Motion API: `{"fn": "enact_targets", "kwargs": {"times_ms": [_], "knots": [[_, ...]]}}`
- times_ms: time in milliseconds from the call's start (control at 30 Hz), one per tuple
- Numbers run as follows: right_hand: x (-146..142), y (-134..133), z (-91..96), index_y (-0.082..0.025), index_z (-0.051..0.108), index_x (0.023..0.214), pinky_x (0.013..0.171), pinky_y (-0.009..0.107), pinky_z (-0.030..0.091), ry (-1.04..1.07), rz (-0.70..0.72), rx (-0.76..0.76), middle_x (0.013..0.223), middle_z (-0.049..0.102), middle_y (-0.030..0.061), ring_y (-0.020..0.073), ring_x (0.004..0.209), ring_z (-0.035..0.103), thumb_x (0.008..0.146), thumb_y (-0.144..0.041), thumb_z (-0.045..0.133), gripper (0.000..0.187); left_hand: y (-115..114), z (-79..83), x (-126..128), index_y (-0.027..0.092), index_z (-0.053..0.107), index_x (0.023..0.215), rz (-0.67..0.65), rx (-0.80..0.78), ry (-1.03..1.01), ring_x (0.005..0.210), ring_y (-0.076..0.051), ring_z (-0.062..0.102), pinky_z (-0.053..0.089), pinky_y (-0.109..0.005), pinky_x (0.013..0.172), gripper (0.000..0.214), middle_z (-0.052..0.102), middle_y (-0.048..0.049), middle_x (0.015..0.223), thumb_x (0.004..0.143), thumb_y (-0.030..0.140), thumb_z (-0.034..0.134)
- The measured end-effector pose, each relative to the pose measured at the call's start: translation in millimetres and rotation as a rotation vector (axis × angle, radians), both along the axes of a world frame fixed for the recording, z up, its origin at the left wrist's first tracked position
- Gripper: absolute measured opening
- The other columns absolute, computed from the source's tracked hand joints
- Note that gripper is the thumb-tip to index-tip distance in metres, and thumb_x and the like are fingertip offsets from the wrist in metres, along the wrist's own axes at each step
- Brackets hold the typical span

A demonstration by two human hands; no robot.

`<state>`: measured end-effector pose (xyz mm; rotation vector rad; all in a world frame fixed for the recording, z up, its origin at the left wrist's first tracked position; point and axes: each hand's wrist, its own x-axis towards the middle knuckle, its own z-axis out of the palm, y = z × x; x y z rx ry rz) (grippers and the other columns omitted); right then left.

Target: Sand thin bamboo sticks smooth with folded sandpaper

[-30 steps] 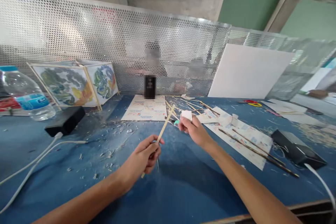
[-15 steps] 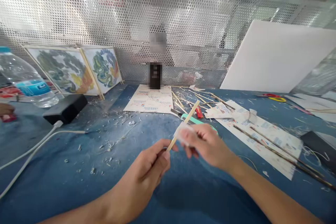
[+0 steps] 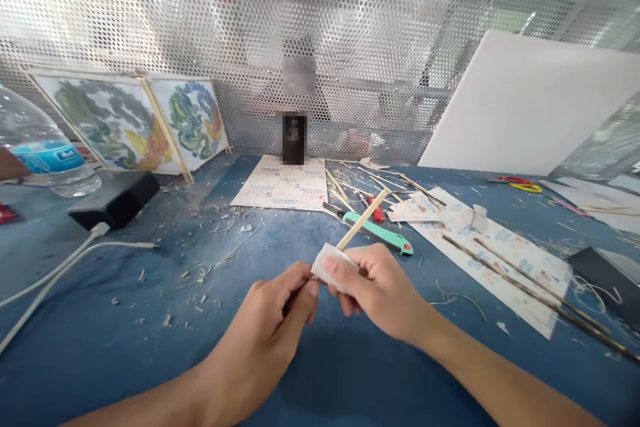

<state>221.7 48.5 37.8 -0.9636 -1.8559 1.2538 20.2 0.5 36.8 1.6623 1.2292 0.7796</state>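
Paper [image 3: 326,253] slid down stick [image 3: 364,218] — right fingers [image 3: 349,273] pinch paper — left fingers [image 3: 301,305] pinch stick

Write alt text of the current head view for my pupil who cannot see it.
A person's left hand grips a thin pale strip while the right hand holds a small white piece against it, above a blue table. Beyond lies a green-handled tool.

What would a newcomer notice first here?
Probably, at centre, the left hand holding a pale wooden stick and the right hand holding a white sheet against it. Just beyond lies a mint-green-handled tool. Painted panels stand back left, a large white board back right.
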Motion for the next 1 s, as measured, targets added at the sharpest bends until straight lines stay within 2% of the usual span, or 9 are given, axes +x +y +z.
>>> {"fn": "enact_targets", "kwargs": {"times_ms": [133,200,333,400,600,667,833,900,1000], "knots": [[9,9,1.3,-0.019,0.066,0.069,0.044,0.027,0.037,0.199,-0.37,0.09,0.05,0.059,0.0001,0.0113,0.041,0.049,0.102,-0.056,0.058,0.05,1,-3.4,1,0.026,0.063,0.093,0.075,-0.005,0.014,0.055,-0.013,0.037,0.032,-0.03,0.056,0.044,0.055,0.0056,0.069,0.107,0.055,0.034],[12,12,1.4,-0.02,0.066,0.069,0.043,0.028,0.037,0.238,-0.445,0.105,0.05,0.058,-0.0001,0.012,0.041,0.05,0.101,-0.056,0.059,0.049,2,-4.2,1,0.027,0.064,0.094,0.075,-0.009,0.003,0.055,-0.013,0.037,0.032,-0.03,0.056,0.041,0.058,0.0055,0.072,0.107,0.055,0.036],[2,1,0.5,-0.02,0.064,0.066,0.045,0.028,0.037,0.035,-0.128,0.011,0.049,0.061,0.0009,0.0122,0.042,0.051,0.104,-0.056,0.053,0.054,6,-0.6,-2,0.024,0.063,0.081,0.044,-0.043,-0.047,0.057,-0.013,0.036,0.031,-0.029,0.056,0.044,0.048,0.0056,0.064,0.107,0.052,0.04],[-1,-4,2.0,-0.019,0.065,0.065,0.045,0.027,0.037,-0.016,-0.03,-0.014,0.05,0.061,0.0011,0.012,0.043,0.052,0.104,-0.056,0.052,0.055,8,1.6,-3,0.024,0.064,0.084,0.02,-0.079,-0.103,0.057,-0.012,0.036,0.031,-0.028,0.055,0.042,0.052,0.005,0.067,0.106,0.052,0.042],[18,6,10.5,-0.021,0.069,0.07,0.043,0.028,0.04,0.232,-0.381,0.112,0.051,0.06,0.0006,0.013,0.042,0.052,0.102,-0.054,0.06,0.047,5,3.4,1,0.025,0.062,0.108,-0.046,-0.227,-0.284,0.052,-0.008,0.031,0.025,-0.026,0.047,0.033,0.061,0.0045,0.078,0.103,0.055,0.05],[19,6,9.8,-0.021,0.068,0.07,0.043,0.029,0.04,0.23,-0.385,0.131,0.051,0.059,0.0005,0.0133,0.042,0.051,0.103,-0.054,0.058,0.047,4,5.1,3,0.024,0.064,0.106,-0.046,-0.276,-0.373,0.05,-0.007,0.03,0.023,-0.024,0.046,0.03,0.061,0.0049,0.077,0.102,0.051,0.054],[7,0,4.7,-0.02,0.065,0.067,0.046,0.027,0.04,-0.023,0.049,-0.013,0.051,0.06,0.0002,0.0122,0.045,0.052,0.105,-0.057,0.052,0.054,8,5.3,3,0.021,0.065,0.095,-0.036,-0.321,-0.458,0.048,-0.005,0.027,0.02,-0.023,0.044,0.029,0.057,0.0061,0.073,0.102,0.048,0.058],[10,6,4.4,-0.02,0.066,0.067,0.046,0.027,0.041,0.041,-0.033,-0.008,0.049,0.059,-0.0003,0.0122,0.043,0.052,0.104,-0.056,0.053,0.053,8,2.0,2,0.022,0.065,0.097,-0.051,-0.326,-0.453,0.048,-0.004,0.028,0.021,-0.022,0.044,0.027,0.057,0.0065,0.073,0.102,0.048,0.058],[21,17,5.5,-0.021,0.068,0.069,0.044,0.029,0.039,0.237,-0.336,0.079,0.051,0.06,0.0005,0.0132,0.041,0.05,0.102,-0.054,0.059,0.048,6,-3.3,1,0.023,0.065,0.101,-0.074,-0.345,-0.447,0.046,-0.004,0.027,0.02,-0.022,0.043,0.027,0.058,0.0067,0.073,0.101,0.048,0.059]]}}
